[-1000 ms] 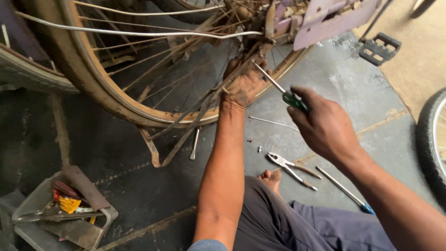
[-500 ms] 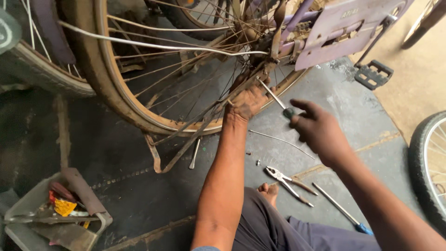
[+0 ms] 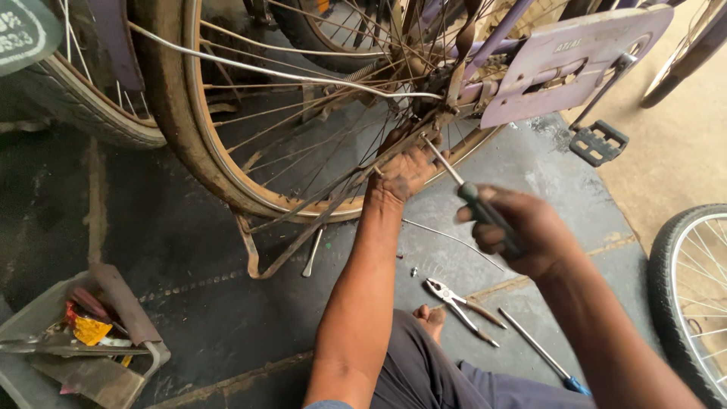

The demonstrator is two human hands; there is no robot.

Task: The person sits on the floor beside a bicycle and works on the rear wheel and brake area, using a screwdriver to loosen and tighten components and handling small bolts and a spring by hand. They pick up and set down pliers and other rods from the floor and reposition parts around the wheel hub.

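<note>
Since the earlier frames the view has tipped up and swung left, so the bicycle wheel [image 3: 250, 129] fills more of the picture and the pedal [image 3: 598, 142] sits further from the top edge; both hands stay at the same spot by the hub. The left hand [image 3: 409, 170] reaches through to the frame near the axle, its greasy fingers curled around the metal there, just under the purple chain guard [image 3: 575, 64]. The right hand [image 3: 522, 231] is clenched around the dark green handle of a screwdriver [image 3: 458, 182], whose thin shaft slants up and left until its tip meets the part the left hand grips. A loose spoke [image 3: 454, 241] lies on the grey floor [image 3: 189, 250] beneath the right hand. Pliers [image 3: 458, 301] rest on the floor near the person's bare foot [image 3: 432, 318], and a second screwdriver [image 3: 541, 352] with a blue handle lies just beside them. At lower left a tray [image 3: 76, 356] holds assorted tools and scraps. Another tyre [image 3: 685, 295] shows at the right edge.
</note>
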